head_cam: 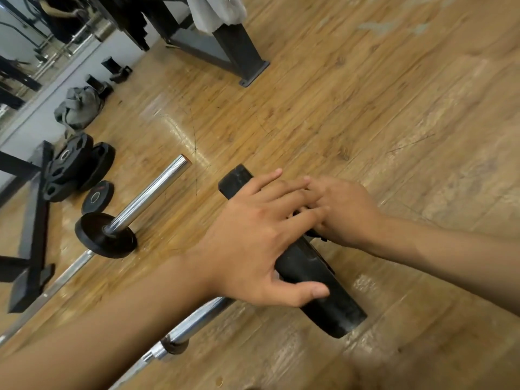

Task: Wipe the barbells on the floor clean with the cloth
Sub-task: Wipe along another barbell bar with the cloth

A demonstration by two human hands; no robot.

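A large black weight plate point(323, 299) stands on edge on the near barbell, whose chrome shaft point(197, 325) runs off to the lower left. My left hand point(253, 237) lies over the plate's rim, thumb on the near face and fingers spread across the top. On the far side my right hand point(343, 212) curls its fingers against the plate, partly under my left fingers. A second barbell point(152, 192) lies further left with a small black plate point(105, 235) on its chrome sleeve. Neither hand holds a cloth.
Loose black weight plates point(76, 164) lean by a black steel frame point(31, 220) at the left. A grey bundle of fabric point(77, 108) lies near the mirrored wall. A bench leg point(239, 52) with a pale cloth point(216, 9) draped on it stands at the back. Wooden floor stretches right.
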